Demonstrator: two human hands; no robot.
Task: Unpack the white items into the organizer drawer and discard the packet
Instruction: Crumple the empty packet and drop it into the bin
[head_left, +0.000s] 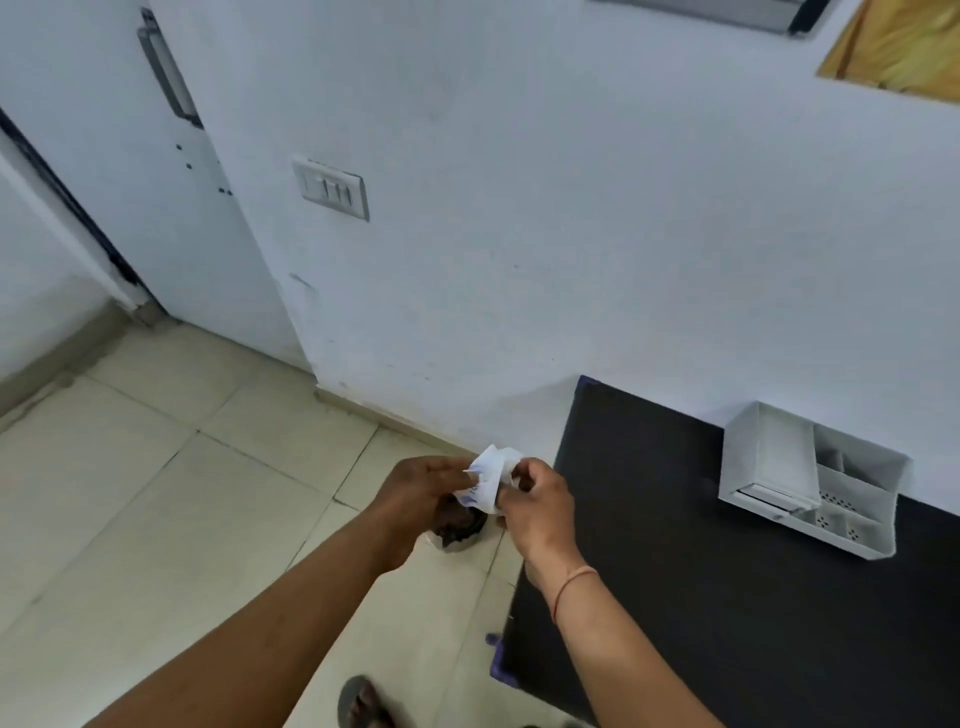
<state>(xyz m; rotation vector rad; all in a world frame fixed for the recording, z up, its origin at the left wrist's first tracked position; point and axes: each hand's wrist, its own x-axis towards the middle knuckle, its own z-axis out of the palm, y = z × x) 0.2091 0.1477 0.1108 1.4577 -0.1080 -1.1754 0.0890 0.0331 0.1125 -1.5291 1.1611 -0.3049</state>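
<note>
1. Head view: a crumpled white packet (488, 475) with a little blue print is held between both hands above the tiled floor (156, 493), just left of the near-left corner of the black counter (675, 571).
2. The left hand (421, 499) is closed around the packet's left side; the right hand (535, 512) is pinched on its right edge with thumb and fingertips.
3. A dark round bin (462, 527) is partly seen on the floor directly below the hands.
4. The white organizer drawer (810, 478) is set on the counter against the wall, well to the right; rigid plastic, boxy, divided into compartments with perforated bottoms.
5. The step is judged to be discarding: the thin, soft paper should be squeezed small and released straight above the bin.
6. Whether the packet is empty cannot be told.
</note>
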